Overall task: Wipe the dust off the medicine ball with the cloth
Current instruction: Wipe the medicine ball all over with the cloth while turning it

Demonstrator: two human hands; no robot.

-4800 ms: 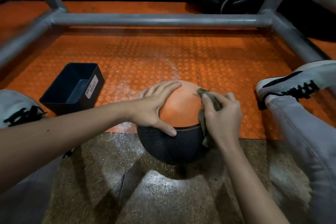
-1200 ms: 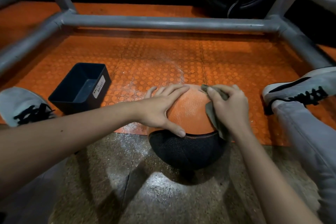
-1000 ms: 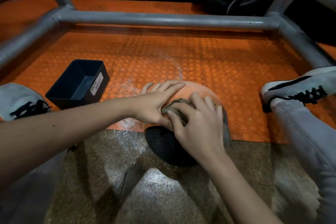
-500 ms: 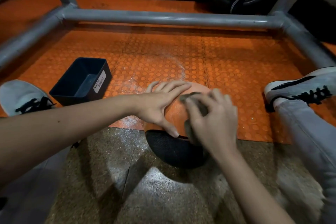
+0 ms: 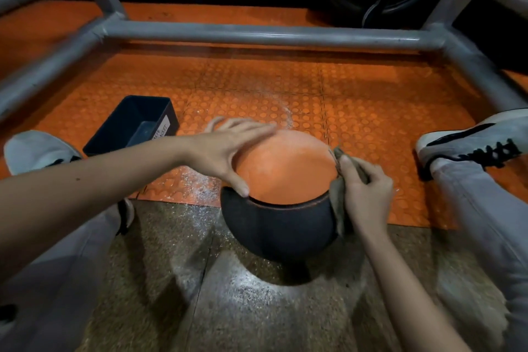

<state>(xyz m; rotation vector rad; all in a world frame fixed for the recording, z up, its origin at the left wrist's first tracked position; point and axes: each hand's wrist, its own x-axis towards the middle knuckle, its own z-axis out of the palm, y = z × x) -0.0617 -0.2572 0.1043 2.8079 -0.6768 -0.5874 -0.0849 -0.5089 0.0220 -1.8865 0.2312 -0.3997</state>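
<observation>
The medicine ball (image 5: 281,180), orange on top and black below, sits on the floor between my legs, at the edge of the orange mat. My left hand (image 5: 228,151) rests on its upper left side with straight, spread fingers, thumb at the seam. Against the ball's right side my right hand (image 5: 365,194) grips a grey-brown cloth (image 5: 340,208), which hangs down past the black half. White dust lies on the floor left of the ball.
A dark bin (image 5: 134,124) with a white label stands on the orange studded mat (image 5: 371,111) to the left. Grey metal frame tubes (image 5: 257,34) run across the back and both sides. My shoes (image 5: 471,143) flank the ball. Speckled stone floor (image 5: 228,294) lies nearest me.
My right hand has swept the cloth from the top of the ball down to its right side. My left hand has kept its place on the upper left.
</observation>
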